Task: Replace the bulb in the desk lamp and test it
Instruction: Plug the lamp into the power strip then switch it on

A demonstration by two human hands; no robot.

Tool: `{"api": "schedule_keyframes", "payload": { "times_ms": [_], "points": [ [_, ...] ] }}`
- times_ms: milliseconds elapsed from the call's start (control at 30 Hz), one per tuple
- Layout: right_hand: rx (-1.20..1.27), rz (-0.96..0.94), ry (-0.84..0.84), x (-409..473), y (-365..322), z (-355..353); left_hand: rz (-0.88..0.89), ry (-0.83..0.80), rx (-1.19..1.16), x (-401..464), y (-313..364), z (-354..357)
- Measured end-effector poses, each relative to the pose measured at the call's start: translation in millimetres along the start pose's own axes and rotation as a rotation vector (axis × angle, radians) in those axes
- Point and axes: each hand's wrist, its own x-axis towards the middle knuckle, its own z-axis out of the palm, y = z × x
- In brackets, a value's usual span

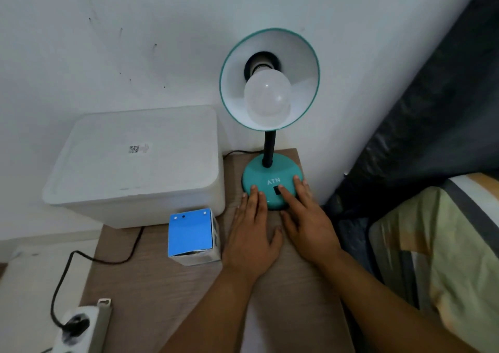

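A teal desk lamp stands at the back right of a wooden bedside table (167, 285). Its shade (307, 63) tilts toward me, and a white bulb (267, 96) sits unlit in the socket. On the round base (270, 171) marked ATN there is a black switch (276, 190). My left hand (252, 234) lies flat on the table, its fingertips touching the base's front left edge. My right hand (305, 217) rests with straight fingers on the base, the index fingertip at the switch. A blue and white bulb box (191, 235) stands left of my left hand.
A white lidded container (140, 161) fills the table's back left. The lamp's black cord (81, 255) runs off the left edge to a plug in a white power strip (81, 325) on the floor. A bed with a patterned cover (445, 258) is at right.
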Motion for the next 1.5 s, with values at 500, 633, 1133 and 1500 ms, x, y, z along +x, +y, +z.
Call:
{"api": "schedule_keyframes", "payload": {
  "times_ms": [500,633,1133,1500],
  "points": [
    [-0.016,-0.021,0.038,1.1,-2.9,-3.5,-0.001,-0.004,0.034,1.0,-1.9,4.9],
    [-0.014,-0.022,0.037,1.7,-2.2,-2.3,-0.01,-0.004,0.029,0.9,-1.0,4.7],
    [0.018,0.015,0.013,1.0,-5.0,-3.6,-0.02,-0.019,0.005,0.0,3.0,-1.4],
    [0.006,0.102,-0.002,0.8,-8.9,-5.7,-0.069,0.036,0.025,0.8,12.6,-13.4]
  ]
}}
